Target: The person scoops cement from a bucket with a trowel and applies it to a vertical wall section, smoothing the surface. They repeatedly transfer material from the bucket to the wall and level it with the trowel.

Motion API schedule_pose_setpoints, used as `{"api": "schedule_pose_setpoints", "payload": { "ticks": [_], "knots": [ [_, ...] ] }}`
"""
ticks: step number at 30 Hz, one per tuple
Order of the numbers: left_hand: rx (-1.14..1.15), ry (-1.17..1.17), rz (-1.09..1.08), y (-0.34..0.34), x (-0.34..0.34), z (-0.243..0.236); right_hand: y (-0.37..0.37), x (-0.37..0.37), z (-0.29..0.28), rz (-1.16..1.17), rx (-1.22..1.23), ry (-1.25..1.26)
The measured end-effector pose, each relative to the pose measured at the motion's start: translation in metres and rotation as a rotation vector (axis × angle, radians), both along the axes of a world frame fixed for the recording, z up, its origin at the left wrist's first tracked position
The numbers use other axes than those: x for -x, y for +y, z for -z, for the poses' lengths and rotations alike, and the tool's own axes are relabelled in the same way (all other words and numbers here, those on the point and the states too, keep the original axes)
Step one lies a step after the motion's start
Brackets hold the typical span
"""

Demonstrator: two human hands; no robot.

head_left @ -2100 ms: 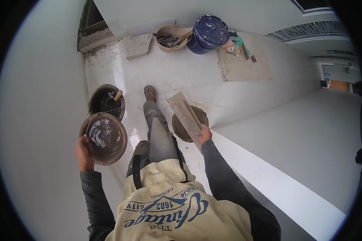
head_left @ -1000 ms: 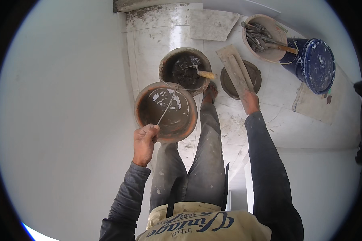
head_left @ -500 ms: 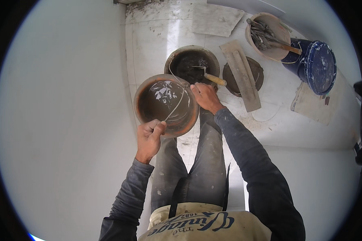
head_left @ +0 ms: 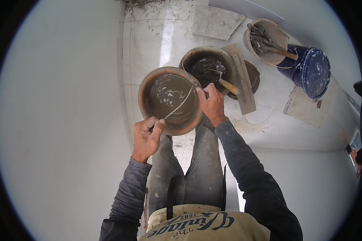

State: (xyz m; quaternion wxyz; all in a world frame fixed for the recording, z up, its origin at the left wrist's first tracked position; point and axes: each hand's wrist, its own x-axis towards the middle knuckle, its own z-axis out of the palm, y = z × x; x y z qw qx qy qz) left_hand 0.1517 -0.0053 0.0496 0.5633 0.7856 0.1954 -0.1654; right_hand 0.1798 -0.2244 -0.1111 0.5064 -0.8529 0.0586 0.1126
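Note:
A bucket [head_left: 142, 94] with an orange-stained inner rim holds murky grey-brown water. My left hand [head_left: 147, 138] is closed around its thin wire handle [head_left: 180, 105] over the near edge. Just behind and to the right stands a second bucket [head_left: 230, 60] with dark, wet contents. A trowel [head_left: 228, 85] with a wooden grip leans in it, the grip lying over the near right rim. My right hand [head_left: 213, 105] is closed where the two buckets meet, beside the end of the wire handle. Its fingers hide exactly which part it grips.
A long board [head_left: 245, 86] rests on a dark round object [head_left: 253, 76] right of the buckets. Farther right are a pale bucket [head_left: 283, 36] of tools and a lidded blue bucket [head_left: 315, 72]. Flat sheets [head_left: 217, 24] lie on the floor; a white wall [head_left: 64, 120] rises at left.
The second bucket, with its trowel, has shifted right and now overlaps the long board. The front bucket has moved slightly right, its water surface more level. My right hand has moved right.

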Motion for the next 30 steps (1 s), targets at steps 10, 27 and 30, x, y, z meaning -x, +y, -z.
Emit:
{"api": "schedule_pose_setpoints", "payload": {
  "ticks": [10, 27, 30],
  "knots": [
    [0.029, 0.058, 0.078, 0.015, 0.001, 0.007, 0.004, -0.008, -0.001, -0.068, -0.040, 0.010],
    [0.043, 0.152, -0.033, 0.050, 0.002, 0.129, 0.058, -0.031, 0.127, -0.111, 0.025, 0.238],
    [0.083, 0.160, -0.065, 0.053, 0.003, 0.144, 0.055, -0.031, 0.143, -0.168, 0.060, 0.226]
  ]
}}
